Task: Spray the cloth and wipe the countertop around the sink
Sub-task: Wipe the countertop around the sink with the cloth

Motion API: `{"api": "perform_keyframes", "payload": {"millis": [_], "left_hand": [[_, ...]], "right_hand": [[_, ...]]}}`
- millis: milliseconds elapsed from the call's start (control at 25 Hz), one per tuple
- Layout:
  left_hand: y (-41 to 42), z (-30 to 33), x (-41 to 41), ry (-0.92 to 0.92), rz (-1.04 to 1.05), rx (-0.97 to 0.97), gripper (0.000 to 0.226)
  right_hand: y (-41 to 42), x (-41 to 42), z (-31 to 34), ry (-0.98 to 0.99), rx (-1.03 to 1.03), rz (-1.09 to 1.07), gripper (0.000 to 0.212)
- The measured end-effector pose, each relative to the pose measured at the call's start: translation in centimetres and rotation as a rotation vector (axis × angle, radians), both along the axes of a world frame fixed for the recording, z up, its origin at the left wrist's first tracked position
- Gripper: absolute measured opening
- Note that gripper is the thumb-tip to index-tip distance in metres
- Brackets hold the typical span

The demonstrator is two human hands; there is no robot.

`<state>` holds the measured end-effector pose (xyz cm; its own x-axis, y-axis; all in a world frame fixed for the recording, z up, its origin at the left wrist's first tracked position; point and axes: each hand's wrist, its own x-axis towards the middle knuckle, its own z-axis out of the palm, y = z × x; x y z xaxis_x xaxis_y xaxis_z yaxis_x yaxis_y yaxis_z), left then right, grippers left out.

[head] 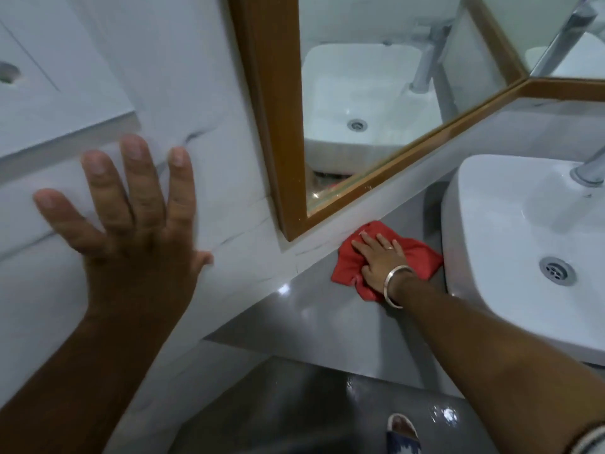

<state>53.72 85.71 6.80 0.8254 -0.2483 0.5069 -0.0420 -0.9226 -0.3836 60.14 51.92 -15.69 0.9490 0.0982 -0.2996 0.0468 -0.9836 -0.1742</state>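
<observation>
A red cloth (415,257) lies bunched on the grey countertop (311,309), in the back corner between the wall and the white sink (510,224). My right hand (381,257) presses flat on the cloth, fingers toward the wall, a metal bangle on the wrist. My left hand (131,217) is raised in front of the white tiled wall on the left, fingers spread, holding nothing. No spray bottle is in view.
A wood-framed mirror (284,126) stands above the counter's back edge and reflects the sink. A chrome tap (589,168) rises at the sink's far right. The counter's front edge drops to a dark floor, where a sandalled foot (402,430) shows.
</observation>
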Motion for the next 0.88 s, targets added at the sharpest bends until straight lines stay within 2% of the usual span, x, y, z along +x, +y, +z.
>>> {"api": "perform_keyframes", "payload": {"millis": [120, 200, 280, 360, 440, 560, 640, 720, 800, 880], "left_hand": [[-1.7, -3.7, -2.2, 0.043, 0.091, -0.115, 0.111], [-5.4, -7.6, -5.0, 0.279, 0.060, -0.174, 0.098], [-10.0, -12.6, -7.6, 0.531, -0.241, -0.188, 0.082], [-14.1, -16.7, -8.2, 0.771, -0.554, -0.188, 0.077], [-17.1, -18.9, -6.5, 0.902, -0.673, -0.174, 0.073], [-18.1, -20.6, -3.7, 0.995, -0.706, -0.126, 0.066], [-18.0, -20.2, -2.7, 1.052, -0.713, -0.098, 0.046], [-18.1, -18.6, -1.7, 1.121, -0.637, -0.144, 0.031], [-17.5, -16.8, -0.8, 1.134, -0.551, -0.257, 0.032], [-16.4, -14.3, 0.3, 1.098, -0.519, -0.363, 0.029]], "right_hand": [[1.2, -9.8, -0.8, 0.022, 0.030, 0.296, 0.078], [0.8, -14.9, -0.2, 0.021, 0.025, 0.361, 0.073], [-1.1, -16.7, 1.2, 0.007, 0.000, 0.163, 0.069], [-3.6, -17.5, 2.0, -0.017, 0.004, -0.030, 0.064], [-5.2, -17.5, 2.3, 0.089, 0.025, -0.025, 0.059], [-4.7, -15.9, 2.0, 0.136, 0.000, 0.061, 0.040], [-4.2, -14.1, 2.6, 0.133, -0.024, 0.119, 0.027], [-4.1, -12.9, 4.0, 0.174, 0.067, 0.094, 0.023], [-4.6, -11.9, 6.2, 0.181, 0.193, 0.073, 0.016], [-5.2, -10.7, 9.0, 0.149, 0.231, 0.111, 0.010]]}}
